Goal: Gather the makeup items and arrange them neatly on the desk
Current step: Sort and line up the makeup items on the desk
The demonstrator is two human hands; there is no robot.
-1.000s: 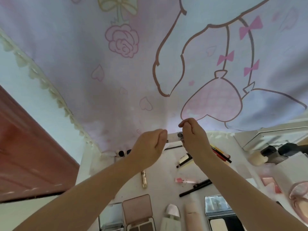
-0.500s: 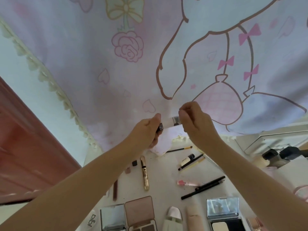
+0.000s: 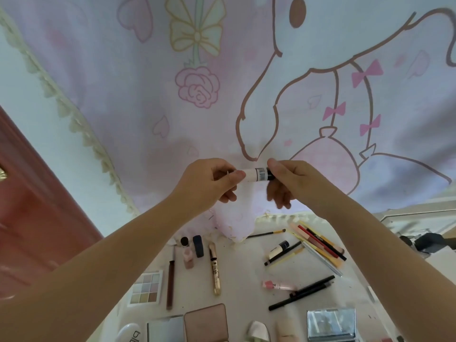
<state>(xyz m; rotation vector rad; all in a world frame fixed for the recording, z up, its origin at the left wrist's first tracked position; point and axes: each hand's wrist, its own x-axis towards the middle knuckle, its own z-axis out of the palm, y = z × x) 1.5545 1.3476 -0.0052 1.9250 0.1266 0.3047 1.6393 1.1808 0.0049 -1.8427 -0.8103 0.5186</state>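
1. Makeup tube (image 3: 259,174), a short white stick with a barcode band and a black end, sits mid-frame, raised well above the tabletop (image 3: 244,275) and held level between your two hands.
2. Your left hand (image 3: 209,181) pinches the white end with its fingers (image 3: 237,175) curled round it; your right hand (image 3: 291,180) pinches the black end between thumb and forefinger, the other fingers hanging loose below.
3. Judging by its look, it is light, rigid and smooth plastic, so it could slip or roll once laid down.
4. Take it by the barrel, not the cap, since a cap may pull off.
5. Other items lie scattered lower in the frame: pencils (image 3: 320,243) at lower right, a gold tube (image 3: 215,270) and an eyeshadow palette (image 3: 145,287) at lower left.
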